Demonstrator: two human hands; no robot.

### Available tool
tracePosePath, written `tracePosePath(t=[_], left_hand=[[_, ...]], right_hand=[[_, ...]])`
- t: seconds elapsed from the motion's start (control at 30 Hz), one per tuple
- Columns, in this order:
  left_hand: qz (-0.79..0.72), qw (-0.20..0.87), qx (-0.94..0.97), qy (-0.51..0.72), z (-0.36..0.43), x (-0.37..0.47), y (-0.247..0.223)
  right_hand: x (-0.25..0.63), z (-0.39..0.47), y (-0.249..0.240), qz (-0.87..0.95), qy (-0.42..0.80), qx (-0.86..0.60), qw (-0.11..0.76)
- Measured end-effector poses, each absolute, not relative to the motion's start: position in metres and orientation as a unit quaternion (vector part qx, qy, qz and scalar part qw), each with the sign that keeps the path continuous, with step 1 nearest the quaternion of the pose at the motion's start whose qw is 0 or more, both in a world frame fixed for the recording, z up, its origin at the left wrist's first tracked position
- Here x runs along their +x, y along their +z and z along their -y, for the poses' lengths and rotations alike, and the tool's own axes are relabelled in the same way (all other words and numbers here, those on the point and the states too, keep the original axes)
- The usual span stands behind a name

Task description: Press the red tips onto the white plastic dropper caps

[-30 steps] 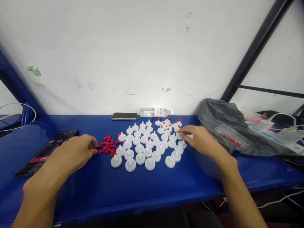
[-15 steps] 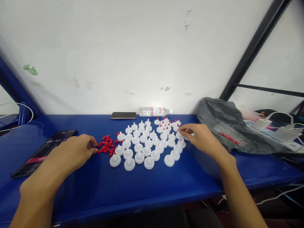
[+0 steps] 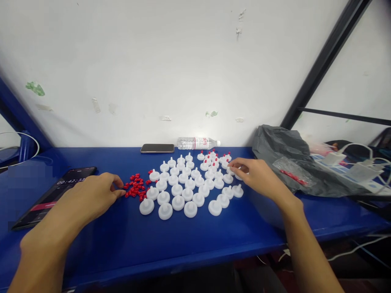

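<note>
Several white round nozzle caps (image 3: 178,202) stand tip-up across the middle of the blue table (image 3: 171,244). At the back right of the group, several carry small red tips (image 3: 214,163). Left of them lies a loose pile of small red pieces (image 3: 135,188). My left hand (image 3: 106,189) rests at the pile's left edge, thumb and forefinger curled near the red pieces; whether it pinches one is too small to tell. My right hand (image 3: 244,169) has its fingertips closed on a white cap at the right of the group, partly hidden by the fingers.
A phone showing a timer (image 3: 55,193) lies at the left, and a second phone (image 3: 157,148) by the wall. Next to that is a clear bottle (image 3: 198,143). Grey plastic bag (image 3: 271,142), small bag of red pieces (image 3: 293,175) and power strips (image 3: 345,171) are on the right.
The white caps near my right hand have shifted a little; one now sits farther right at the group's edge. Both hands are almost where they were.
</note>
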State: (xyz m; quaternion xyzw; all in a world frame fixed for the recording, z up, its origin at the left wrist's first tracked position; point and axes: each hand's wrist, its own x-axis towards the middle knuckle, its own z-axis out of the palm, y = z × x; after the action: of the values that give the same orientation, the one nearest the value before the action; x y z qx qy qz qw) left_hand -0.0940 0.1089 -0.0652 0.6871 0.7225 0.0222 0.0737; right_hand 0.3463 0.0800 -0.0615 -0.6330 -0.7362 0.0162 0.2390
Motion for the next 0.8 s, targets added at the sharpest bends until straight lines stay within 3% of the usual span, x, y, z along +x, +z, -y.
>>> tracePosePath(t=[0.17,0.33,0.43,0.53,0.7,0.8], left_hand=[[-0.723,0.071,0.687,0.019,-0.110,-0.094,-0.066],[-0.722,0.072,0.688,0.021,-0.112,-0.097,-0.067],[-0.723,0.070,0.687,0.022,-0.114,-0.099,-0.069],[-0.723,0.068,0.687,0.025,-0.115,-0.101,-0.070],[-0.714,0.070,0.695,0.046,-0.108,-0.098,-0.066],[-0.712,0.062,0.697,0.065,-0.105,-0.094,-0.062]], right_hand=[[0.369,-0.073,-0.052,0.674,-0.060,-0.703,0.217],[0.374,-0.057,-0.050,0.688,0.240,-0.675,0.114],[0.368,-0.056,-0.051,0.712,0.298,-0.624,0.123],[0.368,-0.063,-0.052,0.713,0.209,-0.655,0.138],[0.378,-0.077,-0.060,0.639,-0.055,-0.749,0.167],[0.382,-0.081,-0.067,0.654,-0.059,-0.732,0.182]])
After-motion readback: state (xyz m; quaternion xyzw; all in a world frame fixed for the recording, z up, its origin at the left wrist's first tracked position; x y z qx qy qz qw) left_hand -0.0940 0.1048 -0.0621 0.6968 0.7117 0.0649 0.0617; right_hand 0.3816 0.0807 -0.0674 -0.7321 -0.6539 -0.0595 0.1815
